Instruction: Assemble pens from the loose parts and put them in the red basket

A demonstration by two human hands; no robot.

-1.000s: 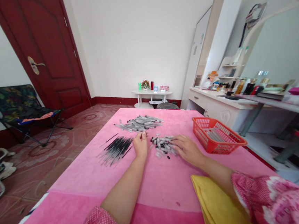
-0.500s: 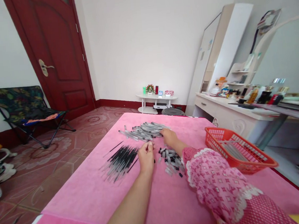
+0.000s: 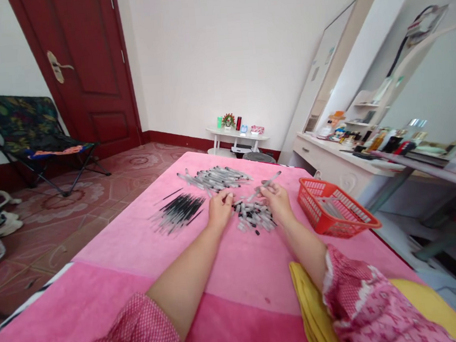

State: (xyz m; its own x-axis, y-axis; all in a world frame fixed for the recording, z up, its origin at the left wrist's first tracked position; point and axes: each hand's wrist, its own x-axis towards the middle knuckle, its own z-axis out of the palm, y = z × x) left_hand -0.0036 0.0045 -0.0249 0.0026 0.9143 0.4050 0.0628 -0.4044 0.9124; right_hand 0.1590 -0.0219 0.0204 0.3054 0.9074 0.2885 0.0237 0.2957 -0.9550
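Now that the right hand [image 3: 277,198] has come back from the pile of pens [image 3: 215,178] near the table's [image 3: 243,276] far edge, it pinches a single slanting pen [image 3: 269,180] between thumb and fingers, so one pen is apart from the rest and within reach of both hands. The left hand [image 3: 220,206] has stayed near its place, fingertips drawn together; whether they grip anything small, I cannot tell. Caps [image 3: 255,216] lie heaped just below and between the hands, crowding that spot. Toward the left edge spread thin black refills [image 3: 181,212]. Along the right edge, a red basket [image 3: 338,225] with clear tubes inside limits room beside the right hand, and a folded yellow cloth [image 3: 311,307] lies toward the near edge, beneath the right sleeve [image 3: 366,286].
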